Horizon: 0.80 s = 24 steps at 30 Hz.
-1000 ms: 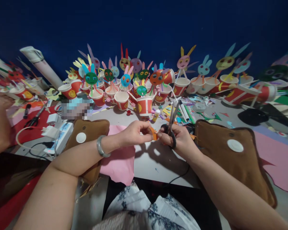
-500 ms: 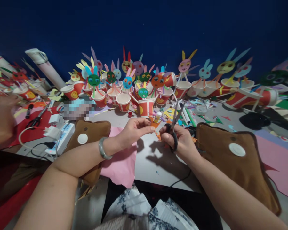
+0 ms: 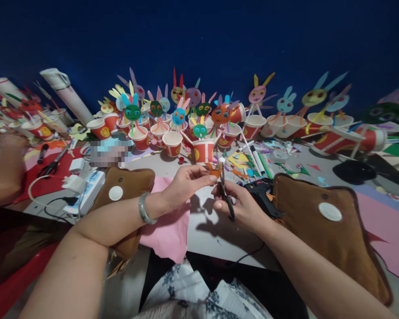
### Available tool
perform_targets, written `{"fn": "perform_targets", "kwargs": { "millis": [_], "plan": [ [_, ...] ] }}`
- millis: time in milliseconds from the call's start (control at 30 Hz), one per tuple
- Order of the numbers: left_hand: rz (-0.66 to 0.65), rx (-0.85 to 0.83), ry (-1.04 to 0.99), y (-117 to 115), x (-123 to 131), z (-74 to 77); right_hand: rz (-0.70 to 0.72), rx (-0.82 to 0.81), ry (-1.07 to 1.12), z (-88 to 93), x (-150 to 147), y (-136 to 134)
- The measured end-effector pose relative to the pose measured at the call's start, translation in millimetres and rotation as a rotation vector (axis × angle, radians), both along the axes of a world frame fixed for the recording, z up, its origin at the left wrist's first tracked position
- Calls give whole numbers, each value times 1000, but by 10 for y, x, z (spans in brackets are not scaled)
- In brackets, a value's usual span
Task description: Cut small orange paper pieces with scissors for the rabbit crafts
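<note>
Between the thumb and fingers of my left hand (image 3: 193,182) is a small orange paper piece (image 3: 214,170). My right hand (image 3: 241,204) grips black-handled scissors (image 3: 226,195), fingers through the loops. The blades point up and away, right beside the orange paper; whether they touch it I cannot tell. Just beyond my hands stands a red and white paper cup (image 3: 203,151) with a green rabbit face (image 3: 200,130) above it. A black glue gun (image 3: 262,195) lies to the right of my right hand.
Rows of cups with paper rabbit heads (image 3: 179,116) line the back. Brown padded warmers (image 3: 329,230) flank my arms, with pink paper (image 3: 173,226) on the left. A power strip (image 3: 88,190) lies left, near another person's hand (image 3: 8,155). Markers (image 3: 256,159) and scraps lie behind the glue gun.
The scissors have moved left and turned from upright and spread apart to lying alongside the orange paper. My right hand has come closer to my left, uncovering the glue gun.
</note>
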<state>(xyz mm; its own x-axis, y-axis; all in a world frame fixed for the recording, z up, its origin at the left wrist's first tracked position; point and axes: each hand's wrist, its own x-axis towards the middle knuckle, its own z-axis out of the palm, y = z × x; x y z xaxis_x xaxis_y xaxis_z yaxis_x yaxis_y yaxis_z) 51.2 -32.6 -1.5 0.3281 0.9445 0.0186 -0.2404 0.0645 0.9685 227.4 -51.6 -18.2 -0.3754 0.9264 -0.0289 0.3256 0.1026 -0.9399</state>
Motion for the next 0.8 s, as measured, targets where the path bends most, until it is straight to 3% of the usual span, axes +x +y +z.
{"fn": "perform_targets", "kwargs": {
  "millis": [800],
  "plan": [
    [-6, -16, -3, 15, 8, 35, -5, -32, 35, -41, 13, 17]
  ]
}}
